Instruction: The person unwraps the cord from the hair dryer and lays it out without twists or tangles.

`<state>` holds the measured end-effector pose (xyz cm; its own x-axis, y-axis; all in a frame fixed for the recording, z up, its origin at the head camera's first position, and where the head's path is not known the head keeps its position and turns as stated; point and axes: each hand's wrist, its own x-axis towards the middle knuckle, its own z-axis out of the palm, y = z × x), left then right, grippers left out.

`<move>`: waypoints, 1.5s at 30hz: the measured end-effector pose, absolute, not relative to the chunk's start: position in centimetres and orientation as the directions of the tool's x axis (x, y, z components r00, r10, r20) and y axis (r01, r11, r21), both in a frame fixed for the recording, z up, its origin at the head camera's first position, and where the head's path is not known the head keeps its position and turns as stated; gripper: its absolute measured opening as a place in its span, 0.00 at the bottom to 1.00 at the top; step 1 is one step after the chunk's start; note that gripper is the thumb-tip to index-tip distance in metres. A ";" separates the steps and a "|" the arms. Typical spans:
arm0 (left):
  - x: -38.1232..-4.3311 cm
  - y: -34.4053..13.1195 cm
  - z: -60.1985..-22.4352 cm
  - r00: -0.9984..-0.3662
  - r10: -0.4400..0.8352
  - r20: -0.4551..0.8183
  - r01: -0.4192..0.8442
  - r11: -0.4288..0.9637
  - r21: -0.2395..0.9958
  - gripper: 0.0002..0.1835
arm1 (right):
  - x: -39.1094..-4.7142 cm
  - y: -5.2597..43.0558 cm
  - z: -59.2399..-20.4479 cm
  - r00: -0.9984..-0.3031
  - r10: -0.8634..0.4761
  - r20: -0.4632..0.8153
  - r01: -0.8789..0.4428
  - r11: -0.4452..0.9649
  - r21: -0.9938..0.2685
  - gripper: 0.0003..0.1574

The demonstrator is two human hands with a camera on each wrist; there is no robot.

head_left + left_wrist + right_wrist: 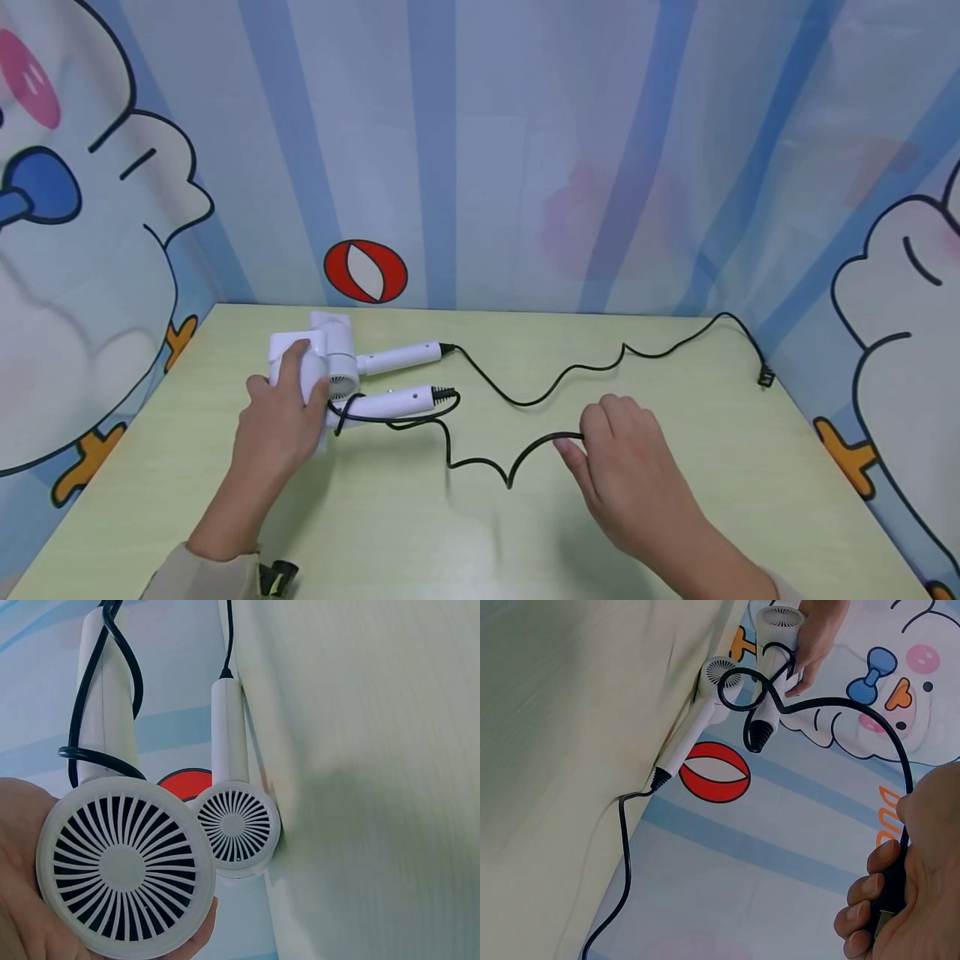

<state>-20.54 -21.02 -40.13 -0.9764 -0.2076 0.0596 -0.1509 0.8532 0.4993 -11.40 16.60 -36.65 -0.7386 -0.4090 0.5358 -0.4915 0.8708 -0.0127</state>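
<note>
My left hand (279,421) grips the head of a white hair dryer (390,403), holding it up off the table with its handle toward the right. The round slotted air inlet (121,868) of this dryer faces the left wrist camera. Its black cord (477,460) loops around the handle, then runs slack to my right hand (633,479). In the right wrist view those fingers curl around the cord's plug (886,919), where a metal prong shows; the palm hides part of it. A second white hair dryer (402,358) lies just behind the first.
The second dryer's black cord (573,367) stretches unwound across the back of the pale wooden table (750,467), ending in a plug (766,377) near the right edge. A blue striped cloth backdrop (495,150) with cartoon figures surrounds the table's back and sides.
</note>
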 end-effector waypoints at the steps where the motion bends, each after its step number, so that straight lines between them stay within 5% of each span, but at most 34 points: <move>1: -20.5 -21.0 -40.1 -0.976 -0.210 0.061 -0.152 0.852 0.501 0.37 | -11.4 16.6 -36.7 -0.741 -0.409 0.533 -0.489 0.872 -0.010 0.27; 30: -19.2 -20.2 -38.8 -0.988 -0.153 0.035 -0.114 0.851 0.513 0.37 | -14.2 17.5 -39.0 -0.735 -0.385 0.558 -0.417 0.906 0.075 0.37; 45: -18.6 -19.8 -38.6 -0.990 -0.141 0.015 -0.113 0.852 0.511 0.38 | -15.7 18.1 -39.3 -0.730 -0.381 0.567 -0.408 0.909 0.086 0.33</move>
<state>-18.60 -19.83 -38.62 -0.9900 -0.1405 0.0152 -0.1131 0.8520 0.5111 -15.67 18.06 -39.34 -0.7301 -0.3813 0.5670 -0.4079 0.9090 0.0861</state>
